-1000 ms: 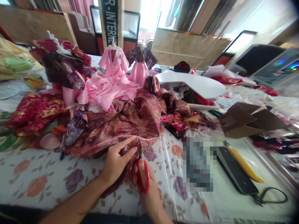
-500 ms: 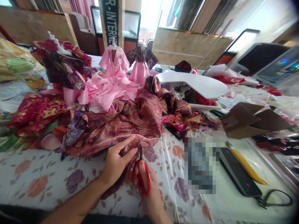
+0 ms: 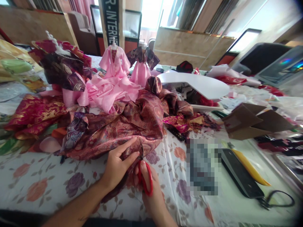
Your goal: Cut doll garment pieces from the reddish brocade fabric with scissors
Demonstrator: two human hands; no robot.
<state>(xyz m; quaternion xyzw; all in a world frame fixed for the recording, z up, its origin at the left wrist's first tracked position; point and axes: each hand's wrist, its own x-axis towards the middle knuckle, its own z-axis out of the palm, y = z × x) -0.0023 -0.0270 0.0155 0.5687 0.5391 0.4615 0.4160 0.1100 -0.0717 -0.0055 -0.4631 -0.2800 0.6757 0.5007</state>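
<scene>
My right hand grips red-handled scissors whose blades point away from me into the near edge of a maroon patterned satin cloth. My left hand lies on that cloth just left of the blades, forefinger stretched out and thumb beside the scissors, pressing the fabric down on the flowered tablecloth. The blade tips are partly hidden in the fabric fold.
Heaped fabrics and small dress forms in pink gowns stand behind. A white sewing machine, brown card pieces, a black phone with cable and a yellow tool lie to the right.
The scissors have edged slightly forward into the cloth and their blades have closed a little. The left hand keeps its place on the fabric.
</scene>
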